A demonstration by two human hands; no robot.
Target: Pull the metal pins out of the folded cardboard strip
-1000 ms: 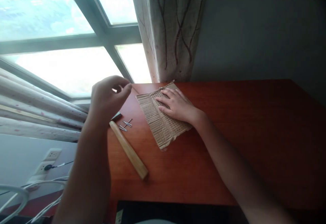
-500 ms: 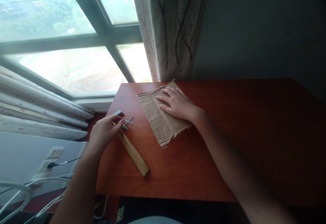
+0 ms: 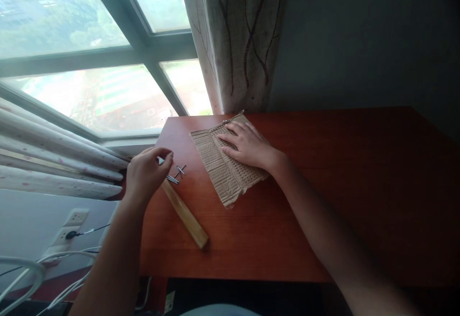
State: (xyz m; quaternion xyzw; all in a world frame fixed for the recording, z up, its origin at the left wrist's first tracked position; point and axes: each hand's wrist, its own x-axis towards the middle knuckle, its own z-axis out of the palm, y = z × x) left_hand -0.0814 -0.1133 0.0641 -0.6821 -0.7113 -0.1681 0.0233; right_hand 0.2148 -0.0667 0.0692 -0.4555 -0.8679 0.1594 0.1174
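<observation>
Our left hand [image 3: 148, 171] curls, thumb near forefinger, though we cannot tell whether it grips anything; our right hand [image 3: 249, 148] spreads open on the perforated corrugated cardboard [image 3: 227, 171]; the nails [image 3: 173, 179] lie between our hands on the surface [image 3: 266, 239], nearer our left; the wooden handle [image 3: 185, 215] slants from beside that hand, rightward toward us.

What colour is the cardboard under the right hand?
The cardboard is light brown, showing best in the head view.

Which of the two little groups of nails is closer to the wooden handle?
The side-by-side nails, by the upper visible end of the wooden handle; the crossed nails lie farther from it, nearer the cardboard.
</observation>
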